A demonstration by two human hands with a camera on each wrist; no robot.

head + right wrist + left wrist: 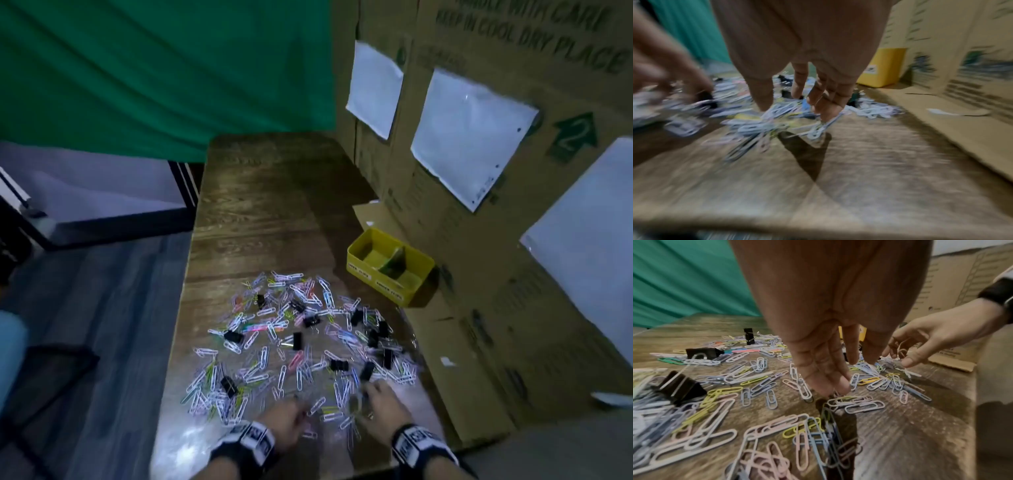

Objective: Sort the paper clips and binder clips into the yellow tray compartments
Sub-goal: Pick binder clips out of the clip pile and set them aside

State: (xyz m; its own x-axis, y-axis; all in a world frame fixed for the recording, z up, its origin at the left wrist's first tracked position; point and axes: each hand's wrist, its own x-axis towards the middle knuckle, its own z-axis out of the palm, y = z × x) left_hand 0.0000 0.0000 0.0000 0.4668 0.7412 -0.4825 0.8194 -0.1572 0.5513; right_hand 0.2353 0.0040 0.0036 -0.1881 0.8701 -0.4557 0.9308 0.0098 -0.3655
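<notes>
Pastel paper clips and black binder clips lie mixed in a wide pile on the wooden table. The yellow tray with a middle divider stands to the right of the pile, against the cardboard. My left hand points its straight fingers down at the near edge of the pile, tips at the tabletop. My right hand curls over a bunch of paper clips and holds them between thumb and fingers. The right wrist view is blurred.
Tall cardboard boxes with white sheets taped on wall off the right side, and a cardboard flap lies on the table there. A green curtain hangs behind. The table's left edge drops to the floor.
</notes>
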